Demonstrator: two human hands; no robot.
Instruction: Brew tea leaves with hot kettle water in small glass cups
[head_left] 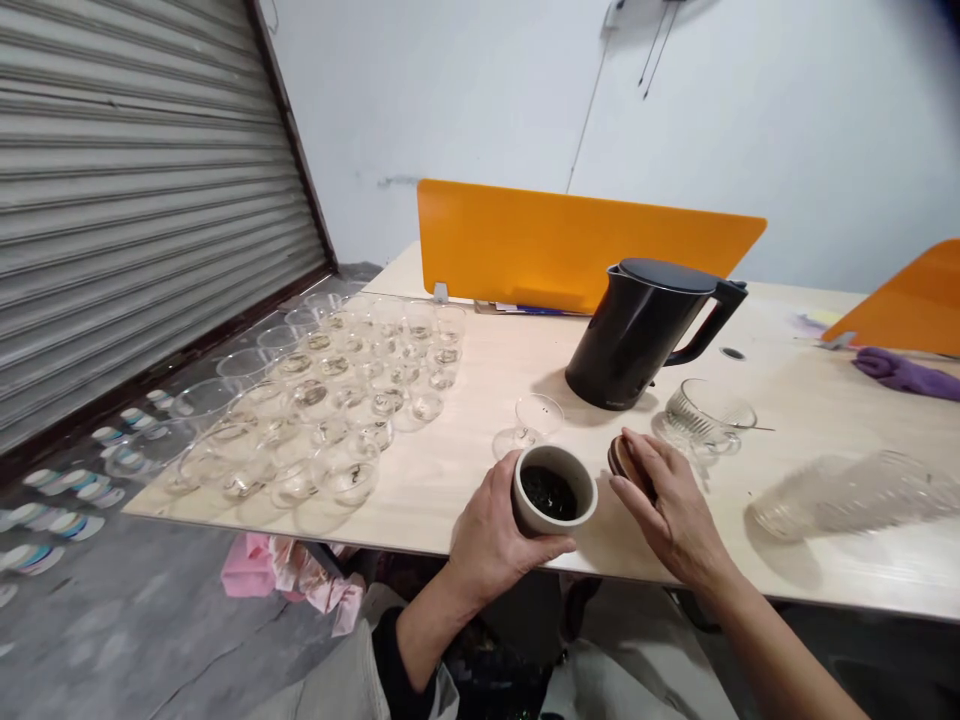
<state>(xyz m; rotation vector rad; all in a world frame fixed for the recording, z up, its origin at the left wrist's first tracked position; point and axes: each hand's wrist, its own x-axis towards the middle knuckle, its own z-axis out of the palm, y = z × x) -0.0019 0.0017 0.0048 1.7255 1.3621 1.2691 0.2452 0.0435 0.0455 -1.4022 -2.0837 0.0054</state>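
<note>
My left hand [484, 535] is wrapped around a pale, round tea canister [590, 487] without its lid, just over the table's front edge. Dark loose tea leaves [549, 492] show inside it. Beside it, my right hand [675, 505] grips a round brown lid [624, 462] on edge, apart from the canister. Just beyond the canister stands a clear plastic cup [540, 418]. A ribbed glass cup with a handle [697, 415] sits past my right hand, with a thin stick or handle poking out to the right.
Rows of clear cups [330, 400], several with dark bits at the bottom, fill the table's left side. A black kettle [637, 335] stands behind my hands. Stacked clear cups [862, 495] lie at right. An orange divider [570, 240] and purple cloth [909, 372] are farther back.
</note>
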